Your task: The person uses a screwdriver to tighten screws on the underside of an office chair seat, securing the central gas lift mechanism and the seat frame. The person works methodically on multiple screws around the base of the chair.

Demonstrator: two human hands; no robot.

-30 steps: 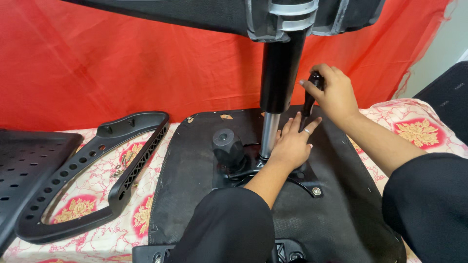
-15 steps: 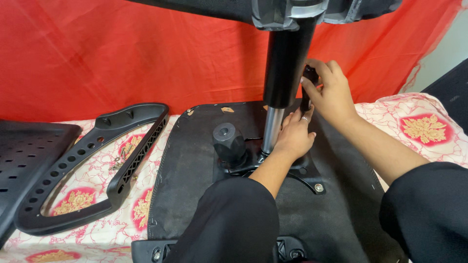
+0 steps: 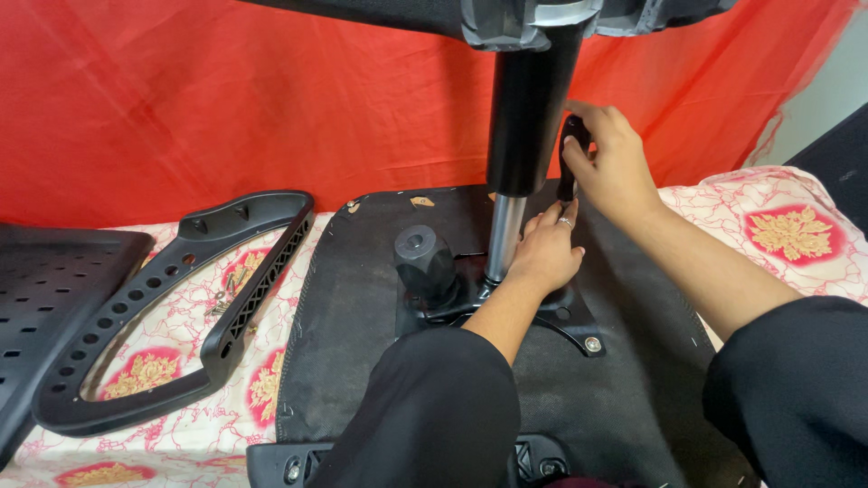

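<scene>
Two bare hands at an upturned black fabric-covered chair seat (image 3: 362,298) on a floral pink-and-white cloth (image 3: 796,235). Left hand (image 3: 545,253) lying flat, fingers loose, against the black metal mechanism plate (image 3: 561,316) beside the upright steel-and-black gas cylinder (image 3: 520,136). Right hand (image 3: 615,163) closed around a black lever handle (image 3: 570,154). Leftward, a curved black plastic armrest frame (image 3: 181,298).

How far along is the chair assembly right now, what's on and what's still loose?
Done: the mechanism plate sits on the upturned seat underside with a bolt showing, and the gas column stands in it. In hand: the right hand grips a black handle beside the column; the left hand rests at its foot. Left: the perforated armrest frame and black mesh panel lie loose on the floral cloth.
</scene>
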